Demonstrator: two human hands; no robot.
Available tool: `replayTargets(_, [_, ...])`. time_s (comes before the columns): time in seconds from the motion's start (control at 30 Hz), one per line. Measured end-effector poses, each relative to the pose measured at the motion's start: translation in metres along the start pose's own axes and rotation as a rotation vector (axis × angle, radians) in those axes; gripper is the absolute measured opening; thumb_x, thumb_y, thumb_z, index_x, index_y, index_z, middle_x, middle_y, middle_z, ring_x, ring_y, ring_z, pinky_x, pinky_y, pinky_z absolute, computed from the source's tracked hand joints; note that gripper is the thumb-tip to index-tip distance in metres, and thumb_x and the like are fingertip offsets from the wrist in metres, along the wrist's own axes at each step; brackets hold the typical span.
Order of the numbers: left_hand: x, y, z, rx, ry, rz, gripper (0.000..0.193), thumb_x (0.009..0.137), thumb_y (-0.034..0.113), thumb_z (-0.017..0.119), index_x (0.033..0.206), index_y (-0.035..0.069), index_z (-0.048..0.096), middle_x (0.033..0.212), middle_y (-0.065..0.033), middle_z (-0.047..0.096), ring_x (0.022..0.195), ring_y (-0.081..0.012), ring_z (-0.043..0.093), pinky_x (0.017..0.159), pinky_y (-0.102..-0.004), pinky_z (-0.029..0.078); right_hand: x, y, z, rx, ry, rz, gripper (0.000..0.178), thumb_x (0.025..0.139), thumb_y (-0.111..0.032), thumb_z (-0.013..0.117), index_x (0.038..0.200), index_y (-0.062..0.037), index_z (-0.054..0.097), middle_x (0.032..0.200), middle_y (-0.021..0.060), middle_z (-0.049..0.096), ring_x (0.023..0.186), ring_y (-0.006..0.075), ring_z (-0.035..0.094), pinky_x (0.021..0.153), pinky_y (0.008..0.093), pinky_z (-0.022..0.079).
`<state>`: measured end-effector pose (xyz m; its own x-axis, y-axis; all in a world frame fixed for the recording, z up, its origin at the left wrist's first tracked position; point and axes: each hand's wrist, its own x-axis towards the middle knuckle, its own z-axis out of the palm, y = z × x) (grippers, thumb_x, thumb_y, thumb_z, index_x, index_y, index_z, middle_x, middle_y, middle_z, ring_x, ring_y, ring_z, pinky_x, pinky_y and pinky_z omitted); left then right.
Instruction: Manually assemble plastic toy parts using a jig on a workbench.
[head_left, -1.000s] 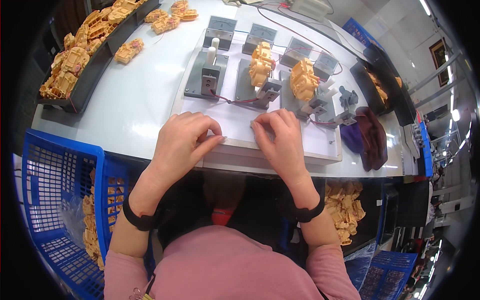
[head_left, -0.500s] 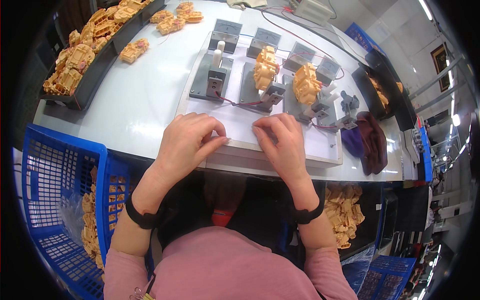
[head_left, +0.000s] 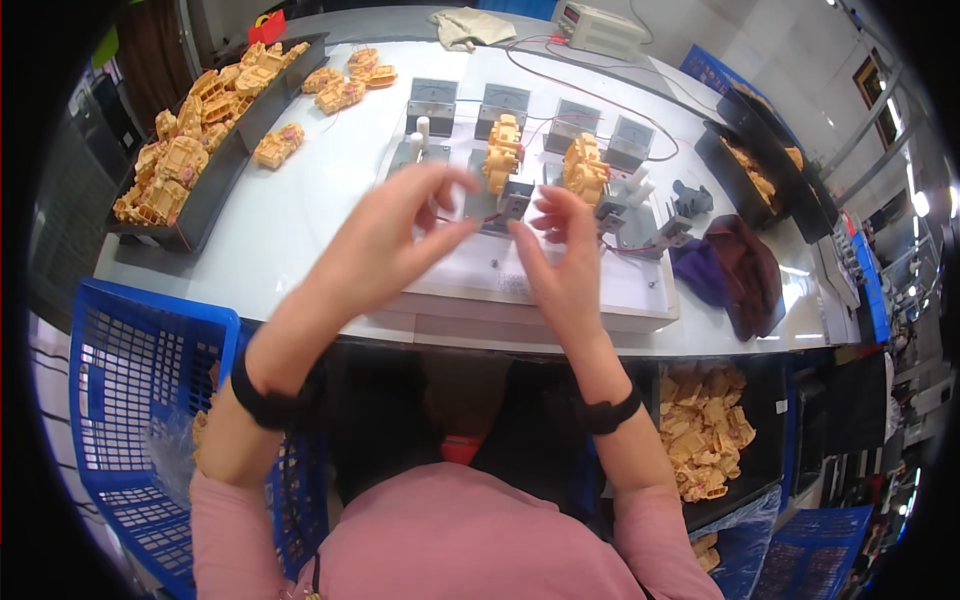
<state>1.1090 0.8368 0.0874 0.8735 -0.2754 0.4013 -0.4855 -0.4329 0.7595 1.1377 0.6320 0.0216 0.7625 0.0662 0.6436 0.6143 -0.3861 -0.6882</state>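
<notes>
My left hand (head_left: 398, 235) hovers over the front left of a white test board (head_left: 560, 307), slightly blurred, thumb and fingers apart with nothing in them. Facing it, my right hand (head_left: 562, 258) is also open, its curled fingertips near a small grey clamp block (head_left: 515, 197). Two orange-yellow plastic housings stand upright on the board's grey fixtures: one housing (head_left: 502, 155) just ahead of the gap between my hands, the other housing (head_left: 585, 170) beyond my right hand. White posts (head_left: 640, 181) rise from a right-hand fixture. My left hand partly hides the leftmost fixture (head_left: 432, 155).
Several analog meters (head_left: 434, 105) line the board's back. At left, a black tray (head_left: 215, 190) holds piled housings; loose housings (head_left: 279, 146) lie beside it. Dark cloth (head_left: 740, 275) rests at right, before another black tray (head_left: 722, 160). A blue basket (head_left: 150, 300) stands at lower left.
Both hands have moved forward from the board's front edge toward the fixtures, and their fingers have spread. The view has shifted slightly; the housings stay on their fixtures.
</notes>
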Motion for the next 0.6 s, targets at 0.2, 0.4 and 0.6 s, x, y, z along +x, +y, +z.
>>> replayTargets(0.2, [0.121, 0.003, 0.013, 0.509, -0.246, -0.395, 0.075, 0.072, 0.037, 0.076, 0.13, -0.001, 0.047, 0.098, -0.0239, 0.066, 0.086, -0.0259, 0.069, 0.069, -0.0309, 0.055, -0.001, -0.01, 0.009, 0.117, -0.052, -0.041, 0.031, 0.081, -0.009, 0.072, 0.109, -0.0047, 0.06, 0.09, 0.0086, 0.057, 0.08, 0.0201, 0.056, 0.074, 0.0313, 0.047])
replayTargets(0.4, [0.135, 0.0, 0.035, 0.728, -0.194, -0.332, 0.06, 0.072, 0.03, 0.068, 0.118, -0.005, 0.052, 0.091, -0.0201, 0.069, 0.089, -0.0335, 0.068, 0.078, -0.0395, 0.053, -0.006, -0.009, 0.001, 0.16, -0.03, -0.072, 0.028, 0.079, -0.01, 0.074, 0.105, -0.0068, 0.062, 0.084, 0.0075, 0.056, 0.075, 0.0193, 0.056, 0.07, 0.0319, 0.048])
replayTargets(0.6, [0.108, 0.046, 0.007, -0.009, -0.287, -0.036, 0.054, 0.089, 0.006, 0.052, 0.141, 0.006, 0.035, 0.09, -0.0106, 0.064, 0.08, -0.0135, 0.065, 0.062, -0.0259, 0.051, -0.018, 0.002, -0.016, 0.403, 0.084, 0.088, 0.063, 0.087, -0.025, 0.072, 0.138, -0.0044, 0.041, 0.115, 0.0114, 0.056, 0.09, 0.0164, 0.058, 0.084, 0.0297, 0.047])
